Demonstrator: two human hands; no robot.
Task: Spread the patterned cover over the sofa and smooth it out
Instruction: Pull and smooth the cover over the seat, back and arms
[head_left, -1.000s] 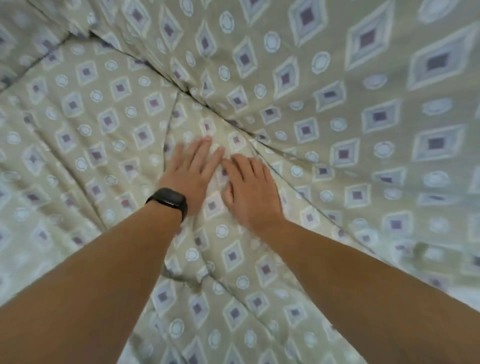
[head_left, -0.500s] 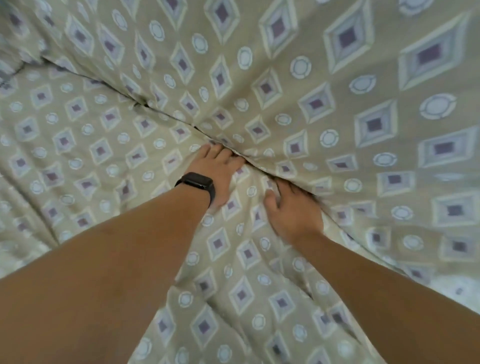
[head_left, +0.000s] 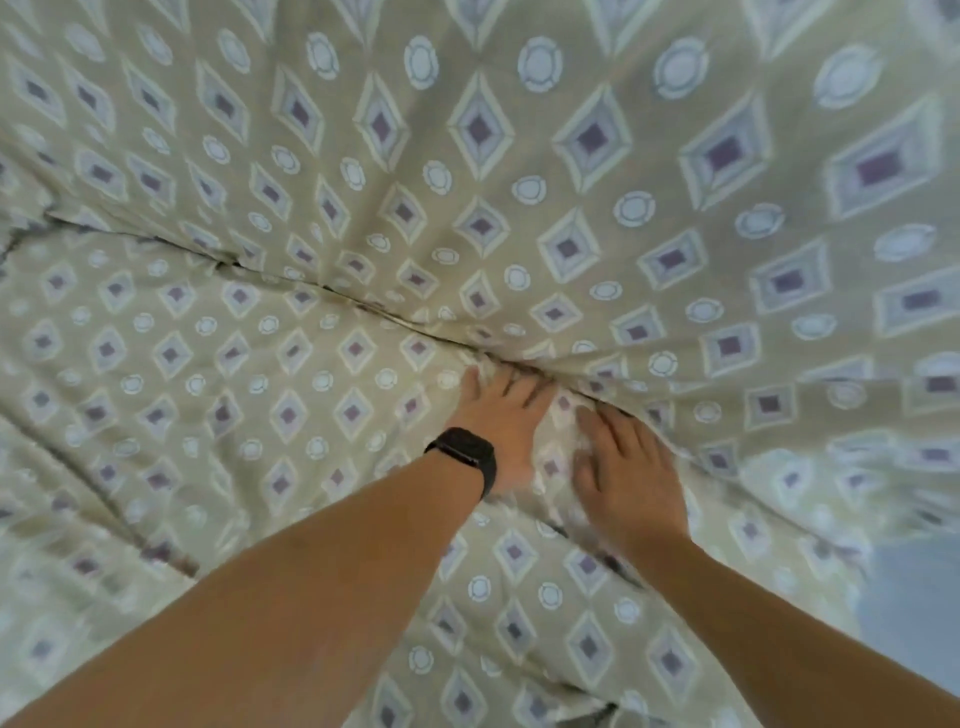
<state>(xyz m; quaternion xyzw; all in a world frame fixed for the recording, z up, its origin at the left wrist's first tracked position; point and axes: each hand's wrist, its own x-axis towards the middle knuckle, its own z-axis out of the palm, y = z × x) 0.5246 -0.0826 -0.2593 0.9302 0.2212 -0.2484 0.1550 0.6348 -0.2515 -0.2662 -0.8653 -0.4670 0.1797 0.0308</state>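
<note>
Sofa crease (head_left: 363, 299), cover (head_left: 571, 208), both hands' fingertips (head_left: 524, 387)

Matt, creased woven cloth cover (head_left: 519, 218); matt black wristband (head_left: 465, 454).

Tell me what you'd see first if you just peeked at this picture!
The patterned cover fills almost the whole view, tan with purple diamonds and pale circles. In the middle, the left hand and the right hand press side by side into the dark crease that runs across the cover, fingertips pushed into the fold. A black watch sits on the left wrist.
</note>
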